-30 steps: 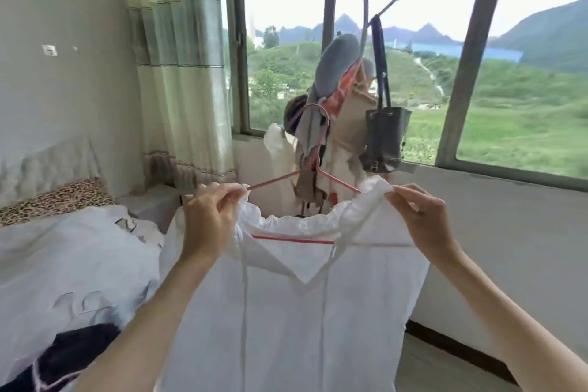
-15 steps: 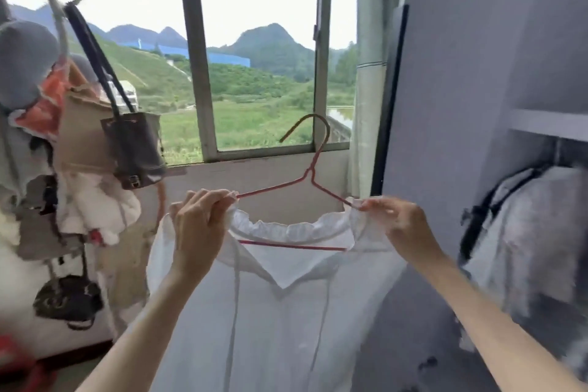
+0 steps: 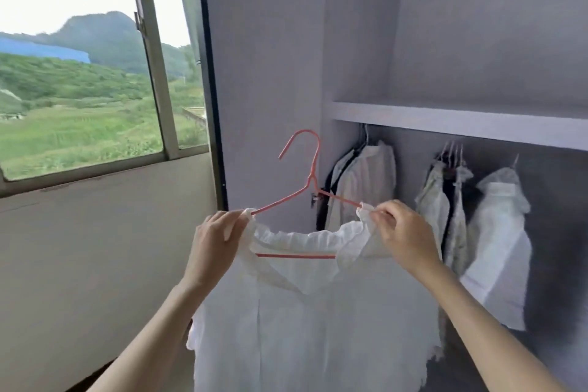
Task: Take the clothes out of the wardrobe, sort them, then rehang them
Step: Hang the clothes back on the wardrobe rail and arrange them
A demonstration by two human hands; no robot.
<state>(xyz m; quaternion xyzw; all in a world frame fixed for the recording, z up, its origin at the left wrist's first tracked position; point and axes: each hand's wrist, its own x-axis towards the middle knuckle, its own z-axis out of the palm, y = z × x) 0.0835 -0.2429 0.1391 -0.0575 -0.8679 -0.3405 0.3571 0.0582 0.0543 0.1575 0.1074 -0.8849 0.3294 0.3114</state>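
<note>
Head view: left hand [image 3: 216, 243] pinches left shoulder of white garment [image 3: 305, 321], right hand [image 3: 402, 232] pinches right shoulder – both hold it up on red hanger [image 3: 310, 188], in front of open wardrobe [image 3: 413, 41]. Hanger hook free, touches nothing. Hanger ends hidden under frilled collar; garment hem cut off by bottom edge. Under shelf [image 3: 461, 124] hang pale clothes [image 3: 496, 232] – rail hidden, their details blurred. Window [image 3: 152, 57] at left.
</note>
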